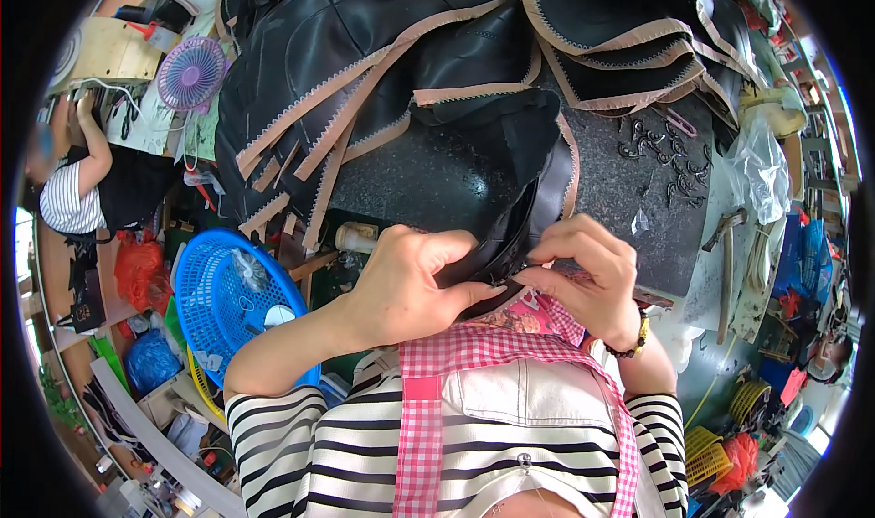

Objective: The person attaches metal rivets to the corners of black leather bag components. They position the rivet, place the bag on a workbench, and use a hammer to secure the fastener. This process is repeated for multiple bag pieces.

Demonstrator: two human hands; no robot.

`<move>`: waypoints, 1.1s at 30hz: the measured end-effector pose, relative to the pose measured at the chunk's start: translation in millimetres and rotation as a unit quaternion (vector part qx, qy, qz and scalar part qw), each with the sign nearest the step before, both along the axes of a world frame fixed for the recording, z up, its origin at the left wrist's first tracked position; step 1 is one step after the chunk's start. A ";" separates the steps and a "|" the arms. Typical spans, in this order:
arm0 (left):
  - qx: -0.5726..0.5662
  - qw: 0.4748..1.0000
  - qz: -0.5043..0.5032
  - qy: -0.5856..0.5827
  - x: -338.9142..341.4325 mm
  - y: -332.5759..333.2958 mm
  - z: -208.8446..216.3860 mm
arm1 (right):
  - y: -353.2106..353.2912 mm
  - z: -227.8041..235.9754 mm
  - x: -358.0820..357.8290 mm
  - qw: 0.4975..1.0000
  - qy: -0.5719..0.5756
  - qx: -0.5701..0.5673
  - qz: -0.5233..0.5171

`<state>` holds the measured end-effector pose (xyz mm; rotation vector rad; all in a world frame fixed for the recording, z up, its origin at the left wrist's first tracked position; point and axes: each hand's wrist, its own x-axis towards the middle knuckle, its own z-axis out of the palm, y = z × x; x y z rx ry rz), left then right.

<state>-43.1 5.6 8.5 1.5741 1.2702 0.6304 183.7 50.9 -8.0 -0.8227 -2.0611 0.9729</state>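
A black leather piece (547,201) with a tan, zigzag-stitched edge runs from the table down to my waist. My left hand (401,285) is closed on its near end from the left, thumb and fingers gripping the folded rim. From the right, my right hand (588,276) pinches the same end between thumb and fingers. Whether anything small sits between the fingertips cannot be made out. Beyond the hands lies a large pile of similar black pieces (355,39) with tan edges. Several small dark metal hook-shaped parts (670,158) are scattered on the table's right side.
The dark tabletop (410,176) spreads beneath the pile. A blue plastic basket (196,285) stands at the left, near a purple fan (193,73). A hammer (725,272) and clear plastic bag (758,171) lie at the right edge. Another person (77,190) sits far left.
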 end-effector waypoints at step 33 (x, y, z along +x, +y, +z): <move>0.094 0.996 0.004 -0.002 18.7 -24.1 3.5 | -46.6 -11.9 -3.5 0.886 0.176 -0.418 -0.097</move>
